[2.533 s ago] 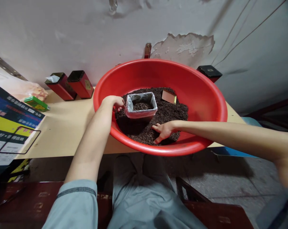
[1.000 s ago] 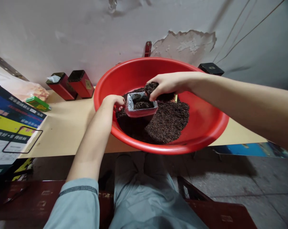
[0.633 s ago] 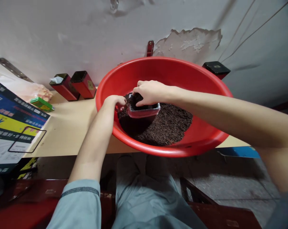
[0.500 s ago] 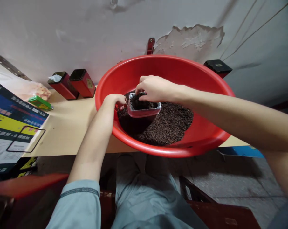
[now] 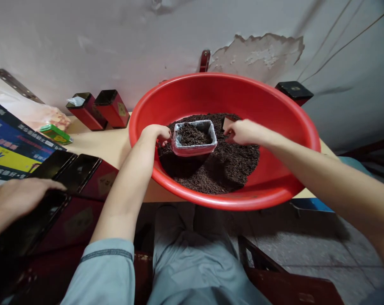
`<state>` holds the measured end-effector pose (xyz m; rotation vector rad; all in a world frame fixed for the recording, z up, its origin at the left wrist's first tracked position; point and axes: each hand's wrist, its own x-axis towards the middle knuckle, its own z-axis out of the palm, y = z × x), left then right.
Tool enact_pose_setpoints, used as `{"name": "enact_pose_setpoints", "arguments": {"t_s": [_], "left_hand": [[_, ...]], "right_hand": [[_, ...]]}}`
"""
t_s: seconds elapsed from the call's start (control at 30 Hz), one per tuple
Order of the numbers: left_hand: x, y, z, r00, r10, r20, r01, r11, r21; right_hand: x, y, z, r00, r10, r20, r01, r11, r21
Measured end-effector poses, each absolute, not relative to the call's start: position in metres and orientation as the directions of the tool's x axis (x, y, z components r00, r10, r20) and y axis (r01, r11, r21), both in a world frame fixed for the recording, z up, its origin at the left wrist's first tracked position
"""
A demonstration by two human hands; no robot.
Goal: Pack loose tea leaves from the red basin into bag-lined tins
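Red square tin (image 5: 194,146), lined with a clear bag, is standing upright in the red basin (image 5: 274,118), mouth facing up, sunk into dark loose tea (image 5: 230,165) and holding more of it. Left hand (image 5: 157,134) is curling against the tin's left side. Right hand (image 5: 243,132) is resting loosely closed on the tea just right of it, its grip unclear.
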<state>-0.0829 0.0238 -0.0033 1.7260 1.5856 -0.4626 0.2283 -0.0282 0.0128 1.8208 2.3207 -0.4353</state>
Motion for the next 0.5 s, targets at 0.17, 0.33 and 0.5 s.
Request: {"name": "enact_pose_setpoints", "arguments": {"t_s": [0.17,0.33,0.5], "left_hand": [[-0.082,0.021,-0.001,0.164,0.700,-0.695,0.960,0.048,0.275],[-0.083,0.014,0.003,0.171,0.690,-0.704,0.961,0.042,0.275],[-0.083,0.016,0.004,0.174,0.686,-0.707,0.962,0.036,0.272]], "right_hand": [[0.214,-0.052,-0.041,-0.182,0.722,-0.667,0.981,0.087,-0.174],[0.187,-0.076,-0.057,-0.181,0.622,-0.762,0.980,0.052,-0.191],[0.184,-0.086,-0.057,-0.229,0.581,-0.781,0.970,0.073,-0.231]]}}
